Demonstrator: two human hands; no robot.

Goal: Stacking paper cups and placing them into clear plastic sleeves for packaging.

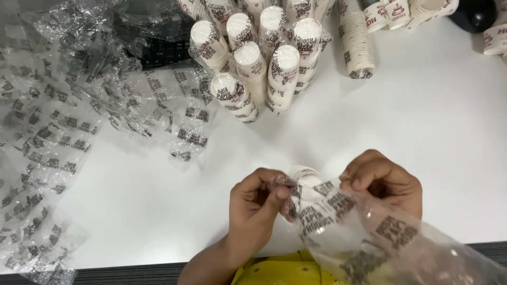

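Both hands pinching the clear wrapper [364, 232]: left hand [256, 203] and right hand [383, 182] at its mouth, cup stack [306, 177] inside, over white counter [433, 137]

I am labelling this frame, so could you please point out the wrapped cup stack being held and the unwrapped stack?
wrapped white paper cup stack [306, 177], head view, top end.
unwrapped white paper cup stack [357, 42], head view, side.

Both hands [322, 195] pinch a clear bag [369, 232] around stacked paper cups [306, 177].
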